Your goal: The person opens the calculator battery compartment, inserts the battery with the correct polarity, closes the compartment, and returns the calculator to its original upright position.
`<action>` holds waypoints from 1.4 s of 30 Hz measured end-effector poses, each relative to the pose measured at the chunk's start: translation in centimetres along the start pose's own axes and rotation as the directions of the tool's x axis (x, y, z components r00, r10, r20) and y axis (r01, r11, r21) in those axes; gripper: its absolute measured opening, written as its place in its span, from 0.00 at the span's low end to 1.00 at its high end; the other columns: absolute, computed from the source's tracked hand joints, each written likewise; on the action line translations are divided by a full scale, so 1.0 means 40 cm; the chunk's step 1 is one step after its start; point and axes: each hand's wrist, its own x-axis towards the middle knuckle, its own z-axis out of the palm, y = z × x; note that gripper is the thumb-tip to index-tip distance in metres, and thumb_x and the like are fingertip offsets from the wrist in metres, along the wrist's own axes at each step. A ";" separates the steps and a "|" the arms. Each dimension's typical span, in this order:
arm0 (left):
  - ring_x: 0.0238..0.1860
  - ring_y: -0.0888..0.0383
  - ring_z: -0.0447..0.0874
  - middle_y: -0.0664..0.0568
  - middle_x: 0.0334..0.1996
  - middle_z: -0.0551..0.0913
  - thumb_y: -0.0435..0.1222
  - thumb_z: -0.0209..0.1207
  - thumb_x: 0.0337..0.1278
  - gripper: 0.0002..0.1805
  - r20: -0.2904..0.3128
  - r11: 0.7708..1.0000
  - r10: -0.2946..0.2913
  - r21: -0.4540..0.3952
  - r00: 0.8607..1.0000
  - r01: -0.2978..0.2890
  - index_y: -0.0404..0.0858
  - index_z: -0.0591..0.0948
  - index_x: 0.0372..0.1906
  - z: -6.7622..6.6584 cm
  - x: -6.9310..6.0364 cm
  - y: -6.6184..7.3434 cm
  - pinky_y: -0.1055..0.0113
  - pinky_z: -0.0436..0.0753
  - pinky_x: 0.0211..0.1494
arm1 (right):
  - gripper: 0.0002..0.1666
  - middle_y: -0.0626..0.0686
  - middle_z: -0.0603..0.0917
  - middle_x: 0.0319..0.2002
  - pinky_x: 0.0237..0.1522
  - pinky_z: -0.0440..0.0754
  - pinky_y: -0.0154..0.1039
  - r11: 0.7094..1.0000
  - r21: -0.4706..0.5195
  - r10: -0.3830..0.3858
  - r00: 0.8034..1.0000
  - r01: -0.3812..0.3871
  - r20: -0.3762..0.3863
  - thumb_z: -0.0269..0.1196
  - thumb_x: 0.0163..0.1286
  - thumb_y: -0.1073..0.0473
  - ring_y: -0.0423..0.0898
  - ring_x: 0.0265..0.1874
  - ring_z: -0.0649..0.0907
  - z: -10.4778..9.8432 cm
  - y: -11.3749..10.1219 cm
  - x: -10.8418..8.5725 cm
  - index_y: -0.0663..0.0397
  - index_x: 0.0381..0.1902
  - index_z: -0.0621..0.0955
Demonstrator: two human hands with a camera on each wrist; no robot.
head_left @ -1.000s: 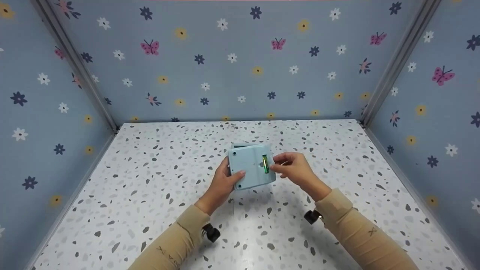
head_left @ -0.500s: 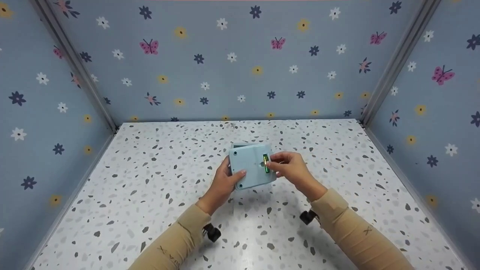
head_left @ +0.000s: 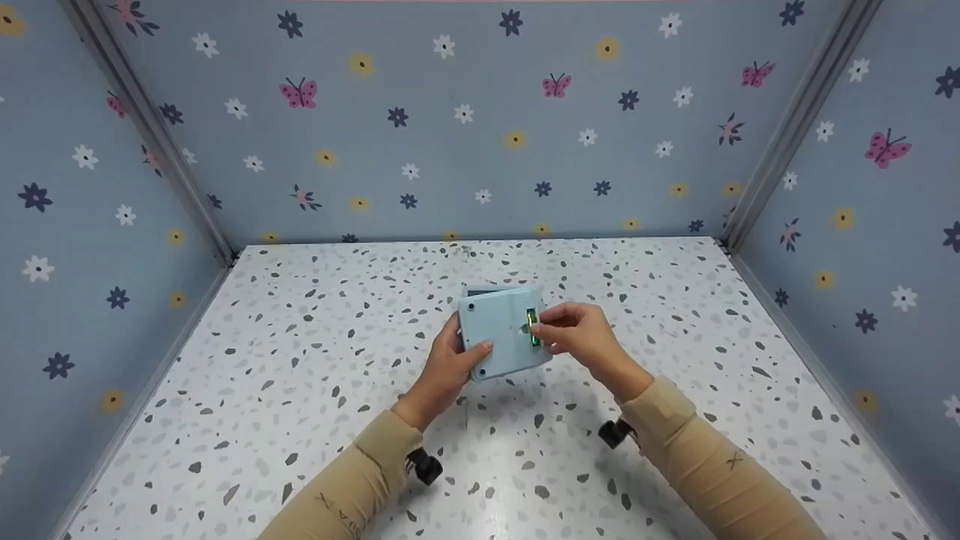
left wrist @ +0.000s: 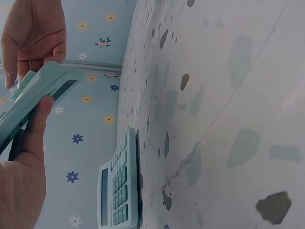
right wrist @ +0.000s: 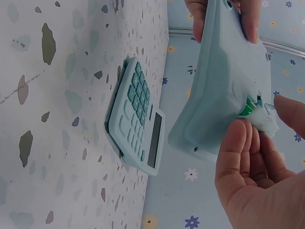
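Note:
My left hand [head_left: 444,366] grips a light blue calculator [head_left: 495,334] by its left side, thumb across the back, which faces up. A narrow battery slot near its right edge shows a green battery [head_left: 533,318]. At that slot, my right hand [head_left: 594,343] pinches a small pale blue battery cover [right wrist: 263,119] between thumb and fingers. In the right wrist view the cover stands tilted at the slot, with a bit of green visible beside it. Fingers partly hide the slot.
A second light blue calculator [right wrist: 138,114] lies keys up on the speckled white table [head_left: 315,390], mostly hidden behind the held one in the head view. Flowered blue panels [head_left: 480,150] enclose the back and sides.
My right hand has moved slightly left, bringing its thumb over the battery slot, then stays nearly still. The left hand keeps its hold on the calculator, which has barely shifted.

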 end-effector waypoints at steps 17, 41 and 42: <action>0.79 0.35 0.72 0.34 0.80 0.70 0.33 0.59 0.80 0.43 0.001 1.000 -0.005 0.029 1.000 0.005 0.43 0.51 0.89 0.005 -0.001 -0.004 0.42 0.80 0.77 | 0.15 0.51 0.84 0.35 0.31 0.87 0.32 0.995 -0.095 -0.030 0.999 0.028 -0.021 0.79 0.65 0.63 0.43 0.34 0.83 0.017 0.005 0.010 0.60 0.41 0.82; 0.80 0.37 0.71 0.36 0.82 0.68 0.33 0.59 0.81 0.43 0.015 1.000 -0.006 0.008 1.000 0.006 0.44 0.51 0.89 -0.004 -0.003 -0.001 0.43 0.80 0.77 | 0.18 0.54 0.83 0.43 0.40 0.89 0.38 0.996 -0.084 0.019 0.998 -0.024 -0.060 0.77 0.66 0.60 0.47 0.43 0.82 0.019 0.005 0.022 0.59 0.49 0.82; 0.80 0.37 0.72 0.36 0.82 0.68 0.33 0.59 0.81 0.43 0.016 1.000 -0.005 0.006 1.000 0.005 0.44 0.51 0.89 -0.005 -0.004 -0.001 0.43 0.80 0.77 | 0.21 0.55 0.83 0.45 0.43 0.90 0.39 0.995 -0.093 0.023 0.998 -0.029 -0.066 0.78 0.65 0.60 0.48 0.45 0.82 0.019 0.006 0.023 0.59 0.52 0.82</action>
